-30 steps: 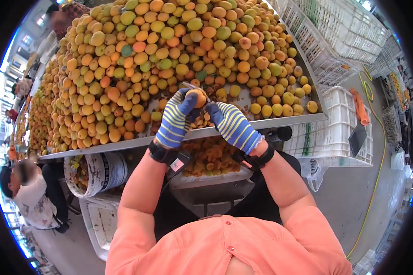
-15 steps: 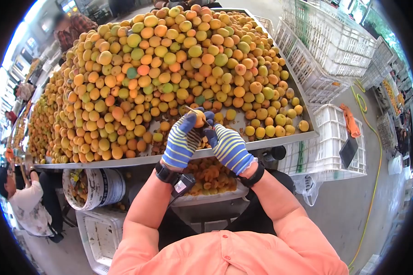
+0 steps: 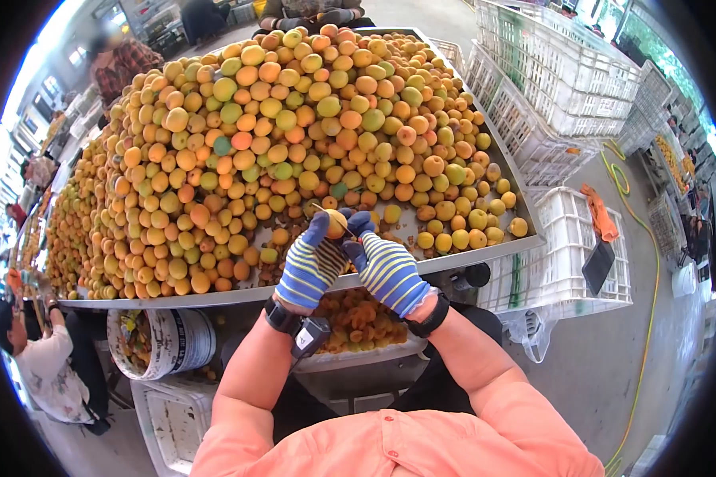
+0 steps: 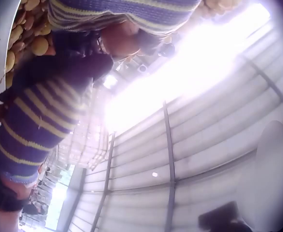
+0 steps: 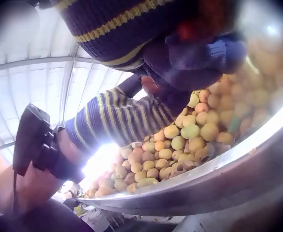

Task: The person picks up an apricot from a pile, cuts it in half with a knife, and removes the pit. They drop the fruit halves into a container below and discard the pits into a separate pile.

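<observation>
In the head view, my left hand [image 3: 310, 262], in a blue-and-yellow striped glove, holds an apricot [image 3: 336, 225] between thumb and fingers. A slender, blade-like tool [image 3: 319, 207] crosses the apricot, its end sticking out past the left fingertips. Gloved alike, my right hand [image 3: 388, 269] has its fingers curled in at the apricot's right side, round the tool's other end, which they mostly hide. Both hands are over the front rim of a metal table [image 3: 485, 254] heaped with apricots [image 3: 294, 119]. Beneath them, split apricots [image 3: 362, 318] fill a white tub [image 3: 358, 360].
Stacked white crates [image 3: 565, 71] stand at the right, and another crate [image 3: 517, 290] carries an orange cloth [image 3: 599, 213]. At the left are a white bucket [image 3: 163, 354], an empty-looking white bin [image 3: 167, 421] and a seated person [image 3: 52, 374]. A yellow hose [image 3: 651, 318] crosses the floor.
The head view has tilted up, showing more of the table's far side. The right fingers have come in closer against the apricot, which stays in the left hand.
</observation>
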